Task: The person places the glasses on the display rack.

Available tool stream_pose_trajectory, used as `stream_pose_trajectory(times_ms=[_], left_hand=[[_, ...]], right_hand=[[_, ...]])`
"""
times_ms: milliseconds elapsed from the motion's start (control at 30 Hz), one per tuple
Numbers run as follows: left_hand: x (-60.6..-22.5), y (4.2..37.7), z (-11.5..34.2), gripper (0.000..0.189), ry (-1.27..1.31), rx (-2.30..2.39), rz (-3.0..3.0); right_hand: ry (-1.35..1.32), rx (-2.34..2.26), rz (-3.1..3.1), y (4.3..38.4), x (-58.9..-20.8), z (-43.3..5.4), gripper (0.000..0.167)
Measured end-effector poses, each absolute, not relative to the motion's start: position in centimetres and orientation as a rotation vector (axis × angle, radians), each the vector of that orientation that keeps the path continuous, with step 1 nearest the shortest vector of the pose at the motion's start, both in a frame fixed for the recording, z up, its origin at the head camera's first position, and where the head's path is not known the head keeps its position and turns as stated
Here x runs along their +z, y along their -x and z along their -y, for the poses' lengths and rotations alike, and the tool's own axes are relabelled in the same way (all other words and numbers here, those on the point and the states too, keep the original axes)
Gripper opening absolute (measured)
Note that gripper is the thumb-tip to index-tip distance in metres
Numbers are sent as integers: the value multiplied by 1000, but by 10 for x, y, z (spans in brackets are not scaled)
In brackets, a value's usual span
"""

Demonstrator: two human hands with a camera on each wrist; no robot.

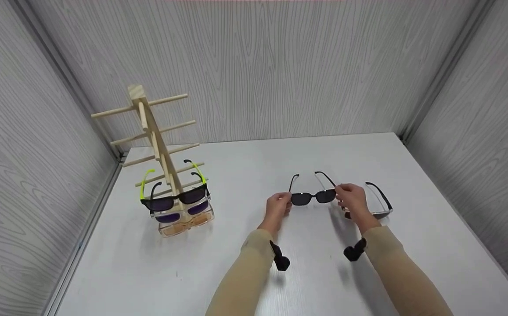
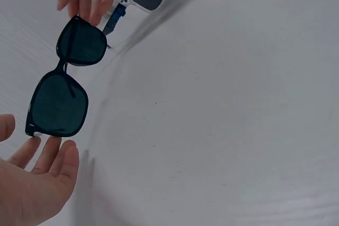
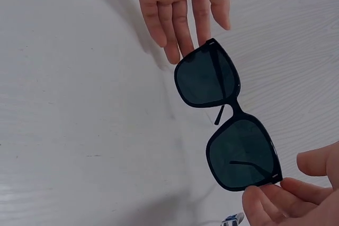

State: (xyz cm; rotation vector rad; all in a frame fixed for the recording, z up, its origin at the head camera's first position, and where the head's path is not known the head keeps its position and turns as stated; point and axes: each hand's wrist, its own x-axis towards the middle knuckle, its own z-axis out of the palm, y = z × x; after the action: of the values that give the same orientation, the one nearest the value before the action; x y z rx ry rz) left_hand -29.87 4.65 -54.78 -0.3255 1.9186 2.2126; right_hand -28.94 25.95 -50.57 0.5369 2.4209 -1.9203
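The pale surface [image 1: 236, 175] carried everything, and on it, at nine o'clock in the head view, stood the wooden rack [image 1: 159, 142], its pegs reaching out to both sides of a tall post. Next in size came the person's hands, working around four o'clock: the left hand [image 1: 278, 206] and the right hand [image 1: 352, 199] gripped opposite ends of the black sunglasses [image 1: 322, 196], at nine and three o'clock of the frame, holding them just off the surface with the temples unfolded toward twelve. Three pairs already sat on the rack's lower pegs: the black-and-yellow pair [image 1: 162, 203] highest, the clear purple-lensed pair [image 1: 168, 218] at six o'clock beneath it, and the peach-lensed pair [image 1: 175, 228] lowest. By that count, racking the eyewear appeared more than half done, with two pairs off the rack. One was in the hands, well apart from the rack; the other, a dark-lensed pair [image 1: 382, 214], lay untouched between three and four o'clock from it, though the right hand hid part of its frame, so its full shape was hard to judge.
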Motion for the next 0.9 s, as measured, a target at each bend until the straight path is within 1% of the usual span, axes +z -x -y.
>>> stream_pose_trajectory(times_ms=[233,400,567,700,900], left_hand=[[-542,293,-50,28,303,2243,-1961],[-537,289,-51,25,321,2242,-1999],[-530,285,-51,25,348,2212,-2050],[-527,282,-49,25,373,2234,-2040],[-526,280,-47,25,433,2274,-2001]], right_hand=[[-599,-1945,-2552,288,-509,-257,34],[-621,-2012,-2591,287,-512,-253,29],[-597,-2026,-2622,285,-512,-250,26],[-565,-2036,-2621,282,-513,-248,26],[-531,-2137,-2615,280,-515,-244,21]])
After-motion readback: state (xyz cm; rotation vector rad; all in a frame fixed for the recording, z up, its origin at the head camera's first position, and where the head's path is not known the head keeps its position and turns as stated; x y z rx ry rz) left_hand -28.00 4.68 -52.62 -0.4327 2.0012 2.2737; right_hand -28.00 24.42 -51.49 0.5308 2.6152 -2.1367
